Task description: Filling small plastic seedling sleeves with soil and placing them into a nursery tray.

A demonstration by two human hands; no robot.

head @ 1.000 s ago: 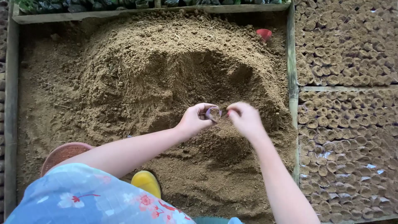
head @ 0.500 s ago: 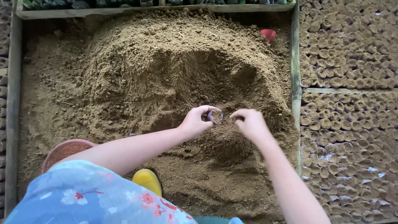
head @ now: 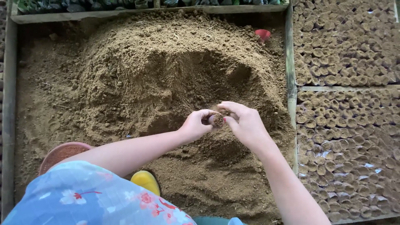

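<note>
A: What are the hands working on?

B: A small soil-filled seedling pot (head: 217, 120). The left hand (head: 196, 125) is pinching it, fingers closed around its side, just over the front slope of the soil heap (head: 166, 71).

A: And the other hand?

B: The right hand (head: 246, 123) is touching the pot from the right, fingertips together and pressing on its top. Half a second ago that hand was sitting a little apart and lower; now it is closing in, so the filling looks, to my eye, to be at the packing stage.

A: What is holding all that soil?

B: A wooden-framed bin (head: 290, 62), with the heap piled toward the back and a small red thing (head: 263, 34) lying on it near the far right corner.

A: Beyond the frame?

B: On the right, rows of filled seedling pots (head: 346, 50) are standing packed tight in two beds. Near the person, a reddish-brown basin (head: 62, 151) and a yellow boot toe (head: 146, 181) are showing.
</note>
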